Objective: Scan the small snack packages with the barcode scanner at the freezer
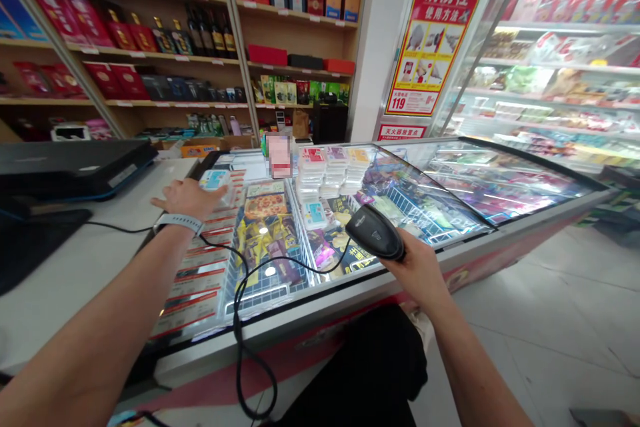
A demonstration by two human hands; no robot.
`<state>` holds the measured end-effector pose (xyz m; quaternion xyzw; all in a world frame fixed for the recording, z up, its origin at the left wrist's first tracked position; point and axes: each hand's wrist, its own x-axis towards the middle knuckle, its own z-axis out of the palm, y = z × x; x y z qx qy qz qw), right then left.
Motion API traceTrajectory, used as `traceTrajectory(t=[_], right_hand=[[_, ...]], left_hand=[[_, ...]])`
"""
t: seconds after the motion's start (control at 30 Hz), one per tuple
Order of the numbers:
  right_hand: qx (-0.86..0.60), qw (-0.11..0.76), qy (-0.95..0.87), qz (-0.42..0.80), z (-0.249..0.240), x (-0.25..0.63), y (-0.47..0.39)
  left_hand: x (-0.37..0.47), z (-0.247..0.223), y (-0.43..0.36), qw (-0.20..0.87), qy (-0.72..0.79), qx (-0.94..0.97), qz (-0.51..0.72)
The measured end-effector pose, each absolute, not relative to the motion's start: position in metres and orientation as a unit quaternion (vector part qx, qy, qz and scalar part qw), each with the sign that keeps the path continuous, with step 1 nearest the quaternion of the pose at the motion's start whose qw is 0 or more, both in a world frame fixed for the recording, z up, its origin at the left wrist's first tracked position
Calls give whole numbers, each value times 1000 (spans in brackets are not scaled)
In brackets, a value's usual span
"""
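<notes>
My left hand, with a pale watch strap at its wrist, is on a small clear package with a blue label at the left end of the glass-topped freezer. Its fingers close round the package's near side. In my right hand is a black handheld scanner, held above the glass with its head pointing left. A black cable runs from the scanner across the freezer and hangs in a loop over the front edge. Between the hands, a similar blue-labelled package lies before several stacked clear packages.
To the left, a black machine stands on a white counter. Shelves of boxes and bottles line the back. A red poster hangs near a refrigerated display. A pink card stands behind the freezer's left part.
</notes>
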<state>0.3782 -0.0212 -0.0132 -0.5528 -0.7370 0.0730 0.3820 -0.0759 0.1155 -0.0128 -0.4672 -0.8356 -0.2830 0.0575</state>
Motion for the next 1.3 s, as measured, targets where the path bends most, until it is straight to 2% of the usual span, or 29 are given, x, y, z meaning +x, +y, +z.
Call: traceTrajectory(t=[0.13,0.3,0.47,0.63,0.97,1.3], right_hand=[[-562,398,-720,85,-13,387,-28],[-560,434,-698,101,-11,392,-33],[-577,440,-679,112,-13,394,-36],[-574,450,-675,112,-14,394,-37],[-579,433,-682,105,-17,395,-37],[-582,421,-688,100,-19,380,-34]], left_hand=[[-74,-13,115,57,-836,-471,-276],[-16,-7,94,162,-781,-545,-259],[82,-24,74,101,-725,-653,-195],[143,-45,77,81,-740,-657,-115],[139,-41,83,8,-728,-680,-84],[158,-44,89,6,-765,-634,-114]])
